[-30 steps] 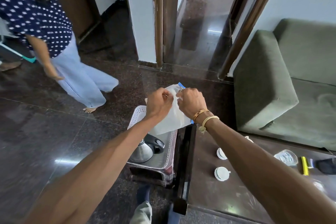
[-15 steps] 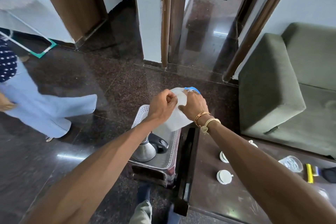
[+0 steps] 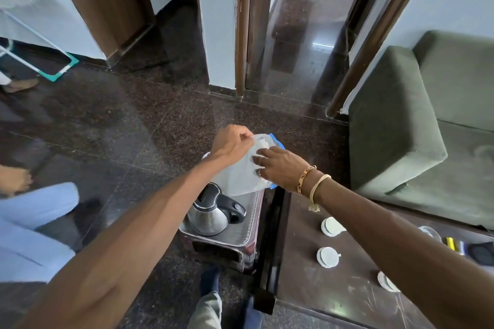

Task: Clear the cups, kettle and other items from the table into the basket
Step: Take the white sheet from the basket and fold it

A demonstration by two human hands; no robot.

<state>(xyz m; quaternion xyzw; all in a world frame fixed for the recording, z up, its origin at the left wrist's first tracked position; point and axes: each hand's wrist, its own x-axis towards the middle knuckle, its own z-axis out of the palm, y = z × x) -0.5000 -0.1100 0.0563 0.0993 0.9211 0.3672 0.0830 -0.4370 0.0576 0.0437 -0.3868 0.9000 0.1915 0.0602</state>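
Two grips work one white bag (image 3: 238, 176): left grip (image 3: 234, 141) pinches its top, right grip (image 3: 280, 168) holds its side, above the basket (image 3: 251, 227) containing the kettle (image 3: 211, 216). Three cups (image 3: 328, 256) remain on the table (image 3: 334, 288). Next, probably: lower bag in, release.

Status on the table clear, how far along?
Done: the kettle sits in the basket beside the table. In hand: the left hand and right hand both grip a white bag above the basket. Left: three white cups, a clear glass, a yellow item and a black item are on the table. Early stage, probably.
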